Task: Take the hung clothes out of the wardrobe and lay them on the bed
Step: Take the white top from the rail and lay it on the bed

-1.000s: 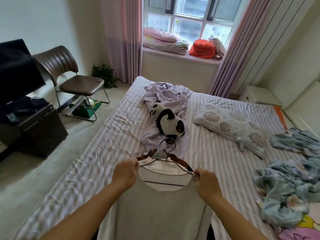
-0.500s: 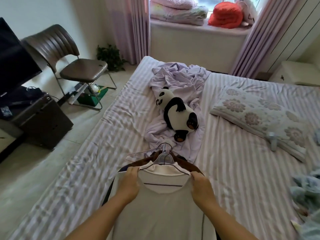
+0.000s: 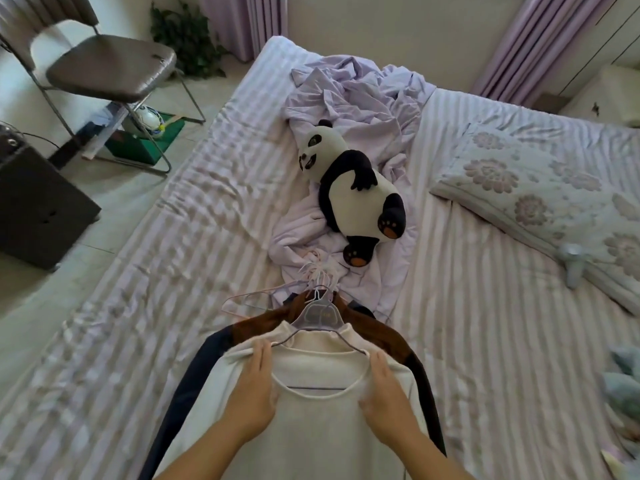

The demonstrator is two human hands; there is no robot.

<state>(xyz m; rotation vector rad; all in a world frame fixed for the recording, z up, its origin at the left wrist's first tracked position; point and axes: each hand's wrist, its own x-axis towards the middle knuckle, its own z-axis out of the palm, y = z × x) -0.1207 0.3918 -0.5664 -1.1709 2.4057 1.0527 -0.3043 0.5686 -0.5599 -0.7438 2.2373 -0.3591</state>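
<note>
Both hands (image 3: 320, 393) flat | smooth cream top (image 3: 311, 420) | striped bed (image 3: 173, 254)

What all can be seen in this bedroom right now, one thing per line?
bed: one, lilac and white striped sheet, fills the middle.
clothes on hangers: a stack, cream on top, brown and navy beneath, on the bed's near end.
hangers: several, clear and pale pink, hooks toward the panda.
toy panda: one, black and white, on the crumpled sheet.
crumpled sheet: one, lilac, mid-bed.
pillow: one, floral, right side.
chair: one, brown seat, far left.
plant: one, green, by the curtain.
left hand: flat on the cream top's shoulder.
right hand: flat on the other shoulder.
</note>
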